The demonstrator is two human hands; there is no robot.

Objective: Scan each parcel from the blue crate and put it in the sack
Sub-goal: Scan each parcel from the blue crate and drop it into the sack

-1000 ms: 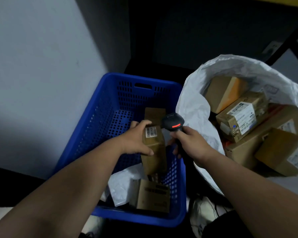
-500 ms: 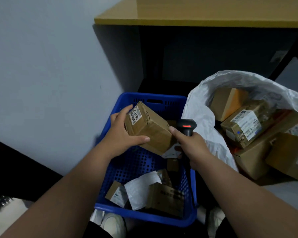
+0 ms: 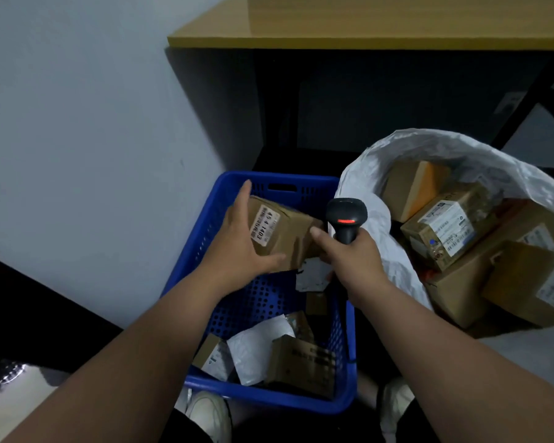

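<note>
Over the blue crate (image 3: 205,225), at about 12 o'clock from your chest, you hold one cardboard parcel (image 3: 285,238) tilted, its white label (image 3: 264,227) facing up and left. Your left hand (image 3: 237,247) grips its left end: fingers spread up along the far side, thumb curled under the near edge. Your right hand (image 3: 352,254) is wrapped round the handle of the black scanner (image 3: 346,217), fingers closed tight; a red light shows on its head. The right thumb touches the parcel's right end, so both hands steady it.

Sack (image 3: 365,193) stands at 2 o'clock, just beside the crate, mouth wide, several boxes inside. More parcels and a white mailer (image 3: 256,346) lie at the crate's near end, 6 o'clock.

Handling judgement: box looks small, stiff and light, one hand carries it. Plain cardboard, not slippery; corners may dent if dropped. Best hold is across the short end, as you have it, with the label left uncovered

Scanner head points away from you, not plainly at the label; cannot tell if the scan is done. Next, likely turn the label toward the scanner window, then swing right to the sack
</note>
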